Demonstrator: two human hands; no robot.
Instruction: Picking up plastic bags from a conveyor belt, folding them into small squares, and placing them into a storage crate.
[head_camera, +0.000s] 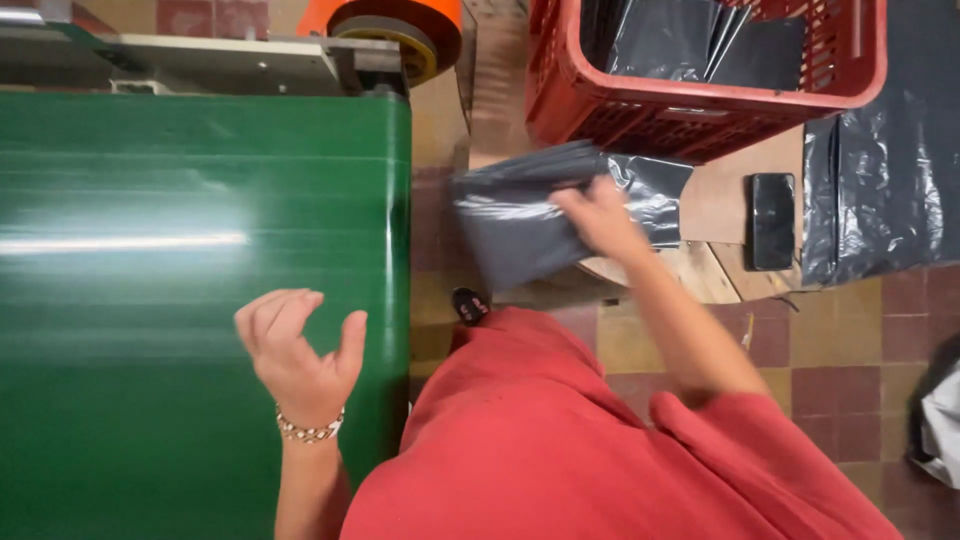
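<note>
Two bare hands were at work beside the green conveyor belt (190, 300): the left hand (298, 350), with a beaded bracelet (309, 430) at its wrist, hovered over the belt's near right part, palm up, fingers loosely curled and spread, holding nothing. The right hand (600, 215) reached out just past the belt's right edge, its fingers closed on one grey plastic mailer bag (520, 220). One red crate (700, 95) of dark bags stood beyond that bag, and one black phone (772, 220) lay further right of the belt.
</note>
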